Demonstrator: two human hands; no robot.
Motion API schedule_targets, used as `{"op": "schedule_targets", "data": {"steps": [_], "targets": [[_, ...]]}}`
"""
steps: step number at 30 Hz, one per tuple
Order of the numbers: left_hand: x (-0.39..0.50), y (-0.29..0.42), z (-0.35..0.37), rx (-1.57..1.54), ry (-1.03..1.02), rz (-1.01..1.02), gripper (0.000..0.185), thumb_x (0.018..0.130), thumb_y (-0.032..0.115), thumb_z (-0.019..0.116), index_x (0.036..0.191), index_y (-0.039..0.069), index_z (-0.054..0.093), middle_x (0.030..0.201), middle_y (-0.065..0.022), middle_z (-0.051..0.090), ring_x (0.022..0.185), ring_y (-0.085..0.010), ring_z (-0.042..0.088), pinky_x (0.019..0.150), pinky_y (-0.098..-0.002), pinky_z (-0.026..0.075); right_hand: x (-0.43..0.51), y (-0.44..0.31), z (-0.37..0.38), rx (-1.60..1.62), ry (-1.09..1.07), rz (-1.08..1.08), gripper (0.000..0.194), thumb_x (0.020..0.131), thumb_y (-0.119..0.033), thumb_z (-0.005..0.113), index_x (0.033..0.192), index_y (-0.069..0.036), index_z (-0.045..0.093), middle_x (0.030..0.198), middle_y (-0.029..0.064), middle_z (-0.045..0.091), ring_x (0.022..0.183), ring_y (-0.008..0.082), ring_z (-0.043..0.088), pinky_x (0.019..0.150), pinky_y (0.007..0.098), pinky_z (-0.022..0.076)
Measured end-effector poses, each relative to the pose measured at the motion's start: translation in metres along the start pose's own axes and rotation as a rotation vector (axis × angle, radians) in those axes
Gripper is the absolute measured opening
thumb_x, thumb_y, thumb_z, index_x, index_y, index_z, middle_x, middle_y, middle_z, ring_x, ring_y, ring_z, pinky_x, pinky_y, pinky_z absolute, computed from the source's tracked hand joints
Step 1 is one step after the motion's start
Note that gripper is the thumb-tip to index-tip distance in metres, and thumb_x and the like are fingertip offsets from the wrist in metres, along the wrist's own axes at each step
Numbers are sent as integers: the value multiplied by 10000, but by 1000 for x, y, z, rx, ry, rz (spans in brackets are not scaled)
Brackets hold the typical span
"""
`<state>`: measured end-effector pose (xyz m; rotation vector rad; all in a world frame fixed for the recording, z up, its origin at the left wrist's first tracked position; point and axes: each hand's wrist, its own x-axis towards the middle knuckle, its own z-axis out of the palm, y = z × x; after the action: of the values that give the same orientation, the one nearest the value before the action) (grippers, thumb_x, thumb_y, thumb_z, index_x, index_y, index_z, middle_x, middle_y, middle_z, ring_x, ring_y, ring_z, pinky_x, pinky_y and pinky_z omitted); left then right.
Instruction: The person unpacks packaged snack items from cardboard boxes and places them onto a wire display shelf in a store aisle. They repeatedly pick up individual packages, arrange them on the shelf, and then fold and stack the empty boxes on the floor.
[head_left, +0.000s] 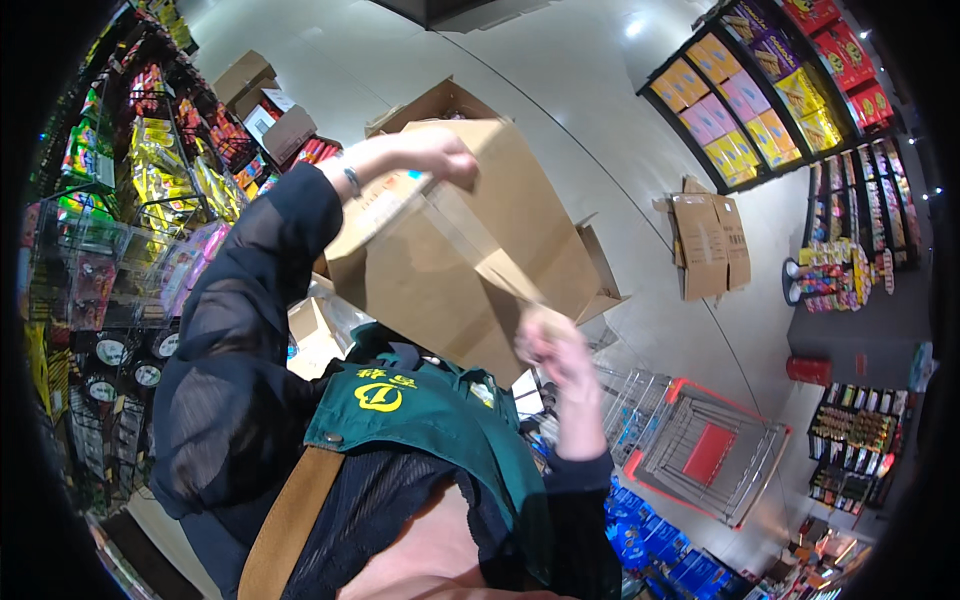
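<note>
A large brown cardboard carton (409, 277) stands tilted before my body, against the green apron (427, 420). Clear packing tape (469, 232) runs along its seam, and a strip lifts off the board towards my right hand (553, 345). That hand, blurred, is closed on the strip's end. Over the far left part of the carton, my left hand (450, 161) has its fingers curled close to the seam. Blur hides whether those fingers grip the carton or only rest against it.
At the left are racks of bagged sweets (154, 172) and an opened carton (281, 131). Flattened cardboard (709, 244) lies on the floor to the right. Nearer stands a shopping trolley (705, 450), beside blue packets (660, 540). Shelves of boxed snacks (739, 112) rise at the far right.
</note>
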<state>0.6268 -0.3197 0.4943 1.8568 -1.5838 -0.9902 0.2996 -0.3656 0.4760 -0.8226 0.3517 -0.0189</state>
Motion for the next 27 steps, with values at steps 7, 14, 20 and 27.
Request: {"op": "schedule_targets", "data": {"steps": [7,14,20,27], "targets": [[11,-9,-17,-311,311,-269,392,914,319,384,604,86,443,522,64,378,480,-36,342,458,-210,308,-95,-57,-60,-204,321,-524,243,816,-164,482,609,-42,452,449,8,374,385,119,334,399,246,265],[87,72,72,131,416,-123,457,799,442,523,937,10,461,738,-198,575,715,-351,572,618,-408,451,-4,-111,5,-1311,91,-747,102,758,-71,522,735,5,585,627,133,562,535,278,534,510,339,425],[180,66,92,99,606,39,510,748,445,595,910,-22,470,706,-198,569,686,-311,582,583,-370,450,-52,-118,-61,-792,430,-1260,265,813,-175,455,563,-104,402,529,-35,394,446,123,330,439,267,319],[338,91,83,-149,298,154,386,804,343,570,802,-32,475,639,-113,484,619,-154,440,572,-291,398,-157,-76,-120,309,991,-1702,287,855,-124,382,586,-140,285,438,-50,182,384,74,173,413,231,173]]}}
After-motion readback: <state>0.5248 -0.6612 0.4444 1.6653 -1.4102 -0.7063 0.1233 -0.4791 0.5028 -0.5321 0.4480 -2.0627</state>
